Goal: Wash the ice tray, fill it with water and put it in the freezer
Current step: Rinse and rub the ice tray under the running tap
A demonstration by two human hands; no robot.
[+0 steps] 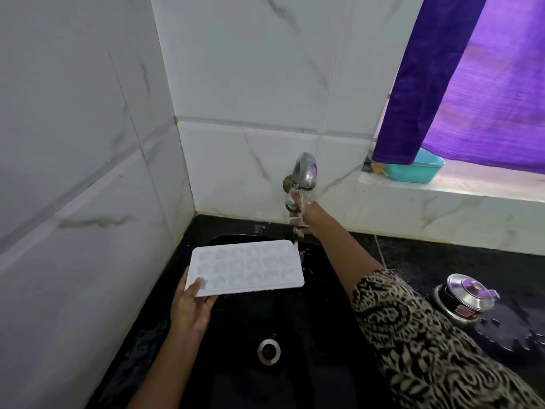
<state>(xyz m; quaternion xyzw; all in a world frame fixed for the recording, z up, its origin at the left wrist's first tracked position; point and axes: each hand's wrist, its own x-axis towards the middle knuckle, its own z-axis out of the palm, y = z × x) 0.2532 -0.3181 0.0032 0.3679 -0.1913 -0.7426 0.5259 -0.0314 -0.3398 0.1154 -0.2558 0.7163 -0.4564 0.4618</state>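
A white ice tray (247, 267) with several moulded cells hangs over the black sink (295, 320). My left hand (191, 308) grips its near left corner, thumb on top. Water runs from the chrome tap (305, 172) on the tiled wall and strikes the tray's far right corner. My right hand (303, 215) reaches up under the tap, in the stream, its fingers partly hidden by the water; whether it holds the tap valve is unclear.
The sink drain (269, 351) lies below the tray. A steel pressure cooker (466, 299) stands on the black counter at right. A teal tub (418, 169) sits on the window ledge behind a purple curtain (472, 84). Tiled walls close in left and behind.
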